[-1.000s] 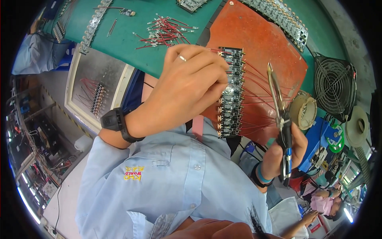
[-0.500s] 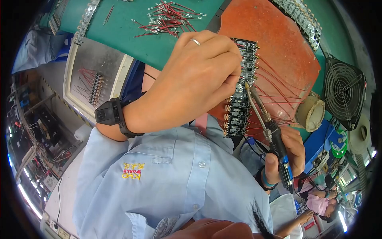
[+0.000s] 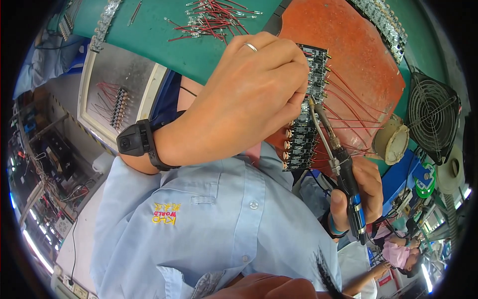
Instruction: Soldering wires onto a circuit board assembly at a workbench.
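A long strip of black circuit boards (image 3: 302, 130) lies on the orange-red work mat, with thin red wires (image 3: 347, 93) running out from its right side. My left hand (image 3: 261, 82) bends over the strip's upper left part, fingers closed in a pinch. Its fingertips, and whatever they hold, are hidden behind the hand. From the right, my right hand (image 3: 366, 192) grips a soldering iron (image 3: 348, 177) with a black and blue handle. The iron's tip touches or nearly touches the board beside my left fingers, alongside a thin metal tube fixed to the iron.
Loose red wires (image 3: 216, 20) lie heaped on the green table mat (image 3: 164, 27). A finished-looking wired strip (image 3: 119, 107) rests in a pale-rimmed tray (image 3: 149, 97) at left. At right stand a round pale pot (image 3: 392, 140) and a black fan (image 3: 432, 117). More board strips (image 3: 381, 25) lie at far right.
The board strip and both hands have shifted slightly in the picture, mostly rightward and up. Left pinch and right grip on the soldering iron stay the same.
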Demonstrator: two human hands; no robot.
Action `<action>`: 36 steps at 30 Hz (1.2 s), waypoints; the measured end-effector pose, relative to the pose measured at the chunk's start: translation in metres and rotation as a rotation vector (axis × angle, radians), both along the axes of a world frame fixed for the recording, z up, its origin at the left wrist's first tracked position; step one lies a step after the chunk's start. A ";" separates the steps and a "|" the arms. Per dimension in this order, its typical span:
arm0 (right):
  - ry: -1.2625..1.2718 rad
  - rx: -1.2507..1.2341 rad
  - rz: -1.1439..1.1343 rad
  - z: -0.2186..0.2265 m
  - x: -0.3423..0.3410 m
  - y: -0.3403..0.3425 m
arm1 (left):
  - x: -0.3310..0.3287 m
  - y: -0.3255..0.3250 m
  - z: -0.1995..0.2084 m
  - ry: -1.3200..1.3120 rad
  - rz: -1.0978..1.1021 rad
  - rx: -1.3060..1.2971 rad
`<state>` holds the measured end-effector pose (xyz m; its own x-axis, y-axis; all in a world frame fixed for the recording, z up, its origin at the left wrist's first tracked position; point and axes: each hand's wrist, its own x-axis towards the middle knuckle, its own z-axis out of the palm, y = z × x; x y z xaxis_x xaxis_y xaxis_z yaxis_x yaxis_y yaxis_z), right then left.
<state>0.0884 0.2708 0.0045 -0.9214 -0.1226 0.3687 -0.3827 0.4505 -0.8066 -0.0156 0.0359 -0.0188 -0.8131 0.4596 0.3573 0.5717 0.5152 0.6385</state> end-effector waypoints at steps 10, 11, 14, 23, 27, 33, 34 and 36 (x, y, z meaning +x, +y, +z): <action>0.028 0.037 -0.030 0.002 0.005 0.001 | -0.001 0.001 0.000 0.014 -0.001 0.005; 0.055 0.011 -0.071 0.001 0.007 0.002 | -0.001 0.001 0.000 0.017 0.000 0.005; 0.125 -0.049 -0.142 -0.001 0.014 0.004 | -0.002 -0.001 0.003 0.028 0.012 -0.026; 0.066 -0.128 -0.299 -0.007 0.025 -0.003 | 0.005 -0.006 0.003 0.072 0.011 -0.067; 0.041 -0.114 -0.305 -0.008 0.022 -0.004 | 0.006 -0.025 -0.002 0.179 0.020 0.164; -0.019 -0.111 -0.337 -0.009 0.020 -0.009 | -0.010 -0.102 -0.028 0.163 0.406 -0.017; -0.018 -0.111 -0.336 -0.008 0.020 -0.010 | -0.009 -0.106 -0.029 0.139 0.430 -0.043; -0.015 -0.101 -0.342 -0.008 0.017 -0.014 | -0.009 -0.111 -0.032 0.092 0.477 -0.094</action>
